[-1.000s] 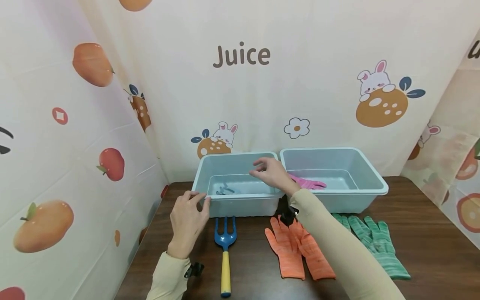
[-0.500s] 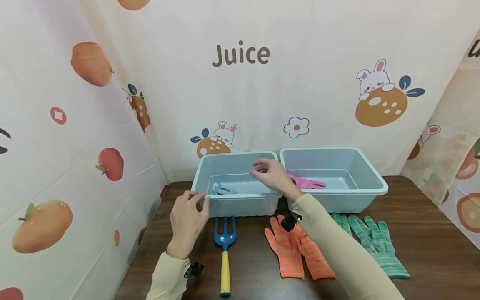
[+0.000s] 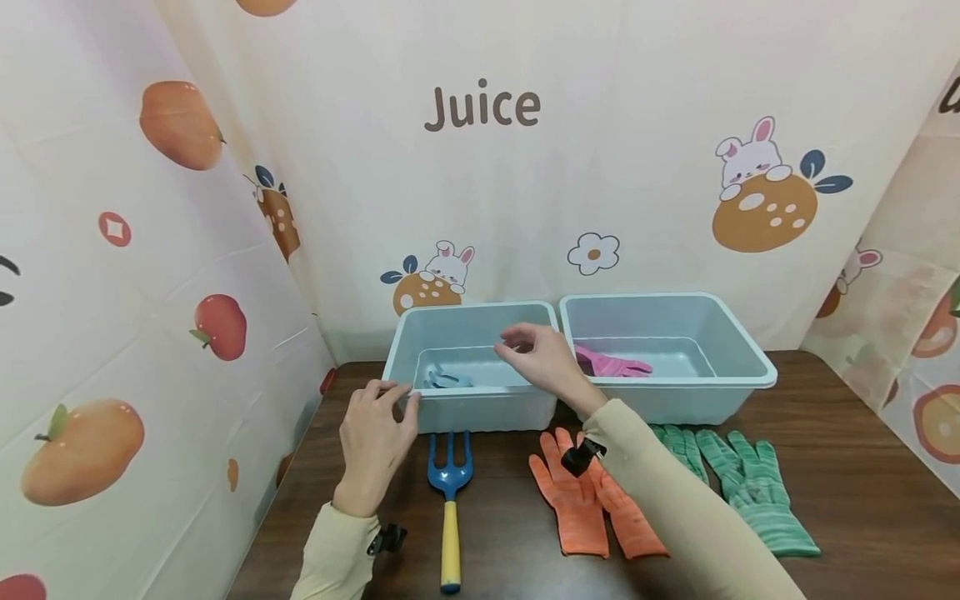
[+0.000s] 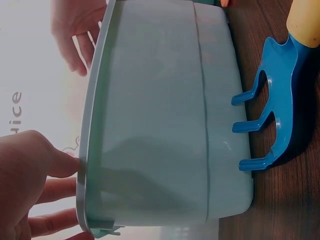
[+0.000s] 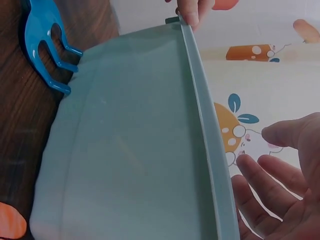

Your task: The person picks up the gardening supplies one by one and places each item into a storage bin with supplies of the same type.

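Observation:
My left hand [image 3: 377, 442] grips the front-left corner of the rim on the left pale blue bin [image 3: 487, 414], thumb in front. My right hand [image 3: 542, 360] hovers over that bin's right side, fingers curved and apart, holding nothing. In the right wrist view its fingers [image 5: 267, 192] are beyond the rim. A small pale blue pronged thing [image 3: 447, 380] lies in the bin, partly hidden by the front wall; its kind is unclear. Before the bin lies a garden hand fork [image 3: 451, 500] with blue tines and a yellow handle.
A second pale blue bin [image 3: 675, 400] stands to the right, with a pink glove-like item [image 3: 618, 367] inside. Orange gloves [image 3: 581, 508] lie in front, partly under my right forearm. Green gloves [image 3: 757, 500] lie farther right. A printed curtain [image 3: 637, 167] hangs behind the dark wooden table [image 3: 862, 467].
My right hand has drawn slightly back toward me and lower. The pale blue pronged thing in the left bin has shifted a little to the left. My left hand has stayed on the rim.

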A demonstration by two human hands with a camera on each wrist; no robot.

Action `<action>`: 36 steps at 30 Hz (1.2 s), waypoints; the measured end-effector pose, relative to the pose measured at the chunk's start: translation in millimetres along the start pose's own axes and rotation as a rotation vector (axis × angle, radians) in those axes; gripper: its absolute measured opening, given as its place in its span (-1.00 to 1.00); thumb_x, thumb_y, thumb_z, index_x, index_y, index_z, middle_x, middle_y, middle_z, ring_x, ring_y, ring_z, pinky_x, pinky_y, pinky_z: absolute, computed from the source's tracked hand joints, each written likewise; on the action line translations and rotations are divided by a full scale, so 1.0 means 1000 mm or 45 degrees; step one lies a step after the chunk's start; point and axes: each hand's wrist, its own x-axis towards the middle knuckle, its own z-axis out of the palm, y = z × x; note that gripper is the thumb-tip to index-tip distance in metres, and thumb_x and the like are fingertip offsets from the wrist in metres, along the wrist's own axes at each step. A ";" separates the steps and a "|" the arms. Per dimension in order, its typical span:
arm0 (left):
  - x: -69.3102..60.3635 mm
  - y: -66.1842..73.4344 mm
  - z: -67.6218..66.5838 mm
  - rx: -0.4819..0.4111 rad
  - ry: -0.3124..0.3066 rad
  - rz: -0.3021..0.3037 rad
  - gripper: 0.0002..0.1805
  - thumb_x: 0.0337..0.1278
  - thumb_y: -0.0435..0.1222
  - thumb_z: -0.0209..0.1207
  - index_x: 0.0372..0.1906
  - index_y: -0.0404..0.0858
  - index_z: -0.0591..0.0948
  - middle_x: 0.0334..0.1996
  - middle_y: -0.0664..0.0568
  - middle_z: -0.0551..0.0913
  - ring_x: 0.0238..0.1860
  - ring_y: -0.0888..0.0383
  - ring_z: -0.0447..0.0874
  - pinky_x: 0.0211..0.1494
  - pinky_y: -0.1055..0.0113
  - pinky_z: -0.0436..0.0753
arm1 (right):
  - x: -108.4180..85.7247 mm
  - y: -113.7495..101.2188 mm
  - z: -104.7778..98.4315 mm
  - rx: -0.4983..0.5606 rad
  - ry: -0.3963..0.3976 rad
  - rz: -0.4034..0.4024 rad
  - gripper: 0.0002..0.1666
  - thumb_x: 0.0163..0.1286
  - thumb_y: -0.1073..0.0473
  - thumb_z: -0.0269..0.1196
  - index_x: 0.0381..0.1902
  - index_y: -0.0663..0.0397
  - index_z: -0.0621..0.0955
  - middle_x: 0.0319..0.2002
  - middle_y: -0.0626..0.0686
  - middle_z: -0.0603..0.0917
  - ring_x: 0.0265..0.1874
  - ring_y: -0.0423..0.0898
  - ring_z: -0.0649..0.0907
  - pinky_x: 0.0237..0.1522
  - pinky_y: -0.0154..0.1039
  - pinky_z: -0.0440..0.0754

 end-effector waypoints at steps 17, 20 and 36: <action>0.001 0.000 0.001 -0.013 -0.020 0.001 -0.69 0.33 -0.10 0.40 -0.03 -0.23 0.87 -0.04 -0.19 0.78 -0.01 -0.22 0.70 -0.14 -0.15 0.78 | -0.024 -0.004 0.015 -0.029 0.164 -0.115 -0.69 0.47 0.05 0.40 0.07 0.04 0.78 -0.05 0.04 0.86 -0.09 -0.01 0.78 -0.08 -0.07 0.76; 0.001 0.000 0.000 -0.009 -0.018 0.003 -0.69 0.33 -0.10 0.40 -0.03 -0.24 0.86 -0.04 -0.20 0.78 -0.01 -0.23 0.70 -0.14 -0.15 0.78 | -0.030 -0.006 0.018 0.004 0.180 -0.115 -0.70 0.47 0.06 0.40 0.08 0.03 0.78 -0.04 0.03 0.86 -0.04 0.00 0.78 -0.03 -0.02 0.76; -0.001 0.000 0.001 -0.016 -0.003 0.009 -0.69 0.32 -0.12 0.40 -0.03 -0.25 0.86 -0.05 -0.20 0.78 -0.03 -0.23 0.70 -0.17 -0.14 0.77 | -0.057 -0.006 0.042 0.056 0.361 -0.292 -0.77 0.42 0.18 0.43 0.01 0.02 0.79 -0.07 0.02 0.83 -0.13 0.00 0.72 -0.13 -0.10 0.70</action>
